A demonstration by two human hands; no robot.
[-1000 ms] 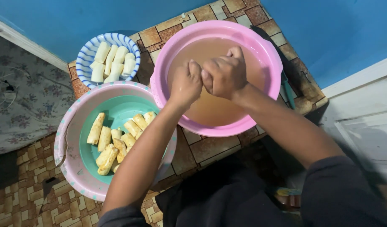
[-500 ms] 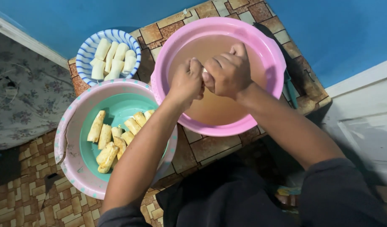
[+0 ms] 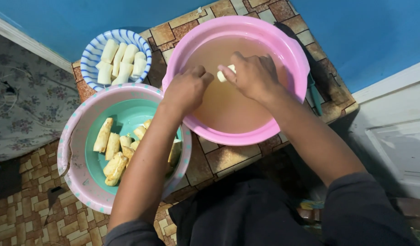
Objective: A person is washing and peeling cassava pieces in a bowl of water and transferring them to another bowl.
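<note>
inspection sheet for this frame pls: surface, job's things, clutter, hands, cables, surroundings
Surface: brown patterned table, carrying three vessels.
Job's things: pink basin of cloudy brownish water; pale peeled piece held just above the water.
Clutter: blue-striped bowl of pale peeled pieces; speckled pink basin with teal inside, holding yellowish pieces; dark teal-handled tool beside the pink basin, kind unclear.
Hands: left hand over the water, fingers curled, nothing visibly in it; right hand pinches the pale peeled piece.
Cables: thin wire on the flowered cloth, far left.
Surroundings: blue wall; white panelled door on the right; flowered cloth on the left.
</note>
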